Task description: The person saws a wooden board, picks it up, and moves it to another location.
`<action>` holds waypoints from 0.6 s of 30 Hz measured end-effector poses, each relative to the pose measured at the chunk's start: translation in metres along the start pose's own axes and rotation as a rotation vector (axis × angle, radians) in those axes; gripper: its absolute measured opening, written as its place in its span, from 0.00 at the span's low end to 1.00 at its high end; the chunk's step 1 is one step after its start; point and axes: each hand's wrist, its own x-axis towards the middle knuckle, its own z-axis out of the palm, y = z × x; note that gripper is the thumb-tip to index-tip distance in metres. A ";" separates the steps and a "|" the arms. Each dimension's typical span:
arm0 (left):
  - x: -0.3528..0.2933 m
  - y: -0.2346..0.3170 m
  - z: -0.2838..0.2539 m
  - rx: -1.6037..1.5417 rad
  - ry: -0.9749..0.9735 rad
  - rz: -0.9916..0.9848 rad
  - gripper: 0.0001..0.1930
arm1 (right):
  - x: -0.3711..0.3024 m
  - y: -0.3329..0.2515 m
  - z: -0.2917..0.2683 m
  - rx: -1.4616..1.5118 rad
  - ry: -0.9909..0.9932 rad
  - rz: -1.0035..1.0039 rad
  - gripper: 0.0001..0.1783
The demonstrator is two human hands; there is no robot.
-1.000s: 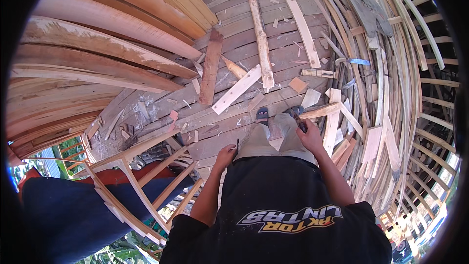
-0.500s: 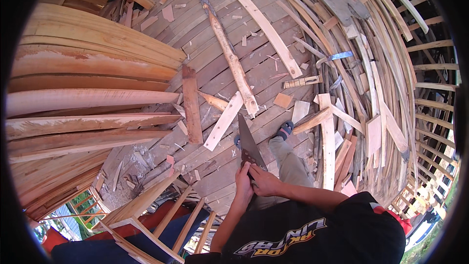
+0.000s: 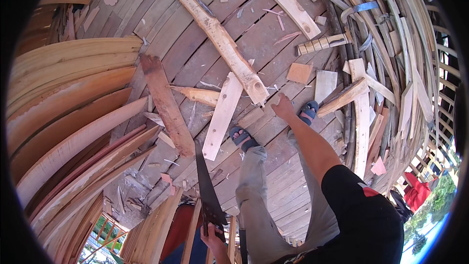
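Handsaw [image 3: 206, 181] dark, tapering, left hand [image 3: 213, 239] in wrapped grip round its handle [image 3: 220, 234]; right hand [image 3: 282, 107] near log [image 3: 222, 46], grip unclear; planks [image 3: 80, 58] crowd floor's [image 3: 276, 178] left edge.

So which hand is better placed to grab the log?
Probably the right hand: it looks empty and reaches out near the log's closest end. The left hand is farther back and already holds the saw.
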 end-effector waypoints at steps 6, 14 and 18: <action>0.018 -0.062 -0.048 0.017 0.259 -0.178 0.09 | 0.086 0.008 0.081 0.433 0.134 0.124 0.43; 0.010 -0.074 -0.068 -0.279 0.274 -0.520 0.08 | 0.013 -0.048 0.014 0.532 -0.366 0.025 0.21; 0.012 -0.062 -0.077 0.153 0.058 -0.152 0.08 | -0.053 -0.074 -0.032 0.708 -0.387 -0.067 0.20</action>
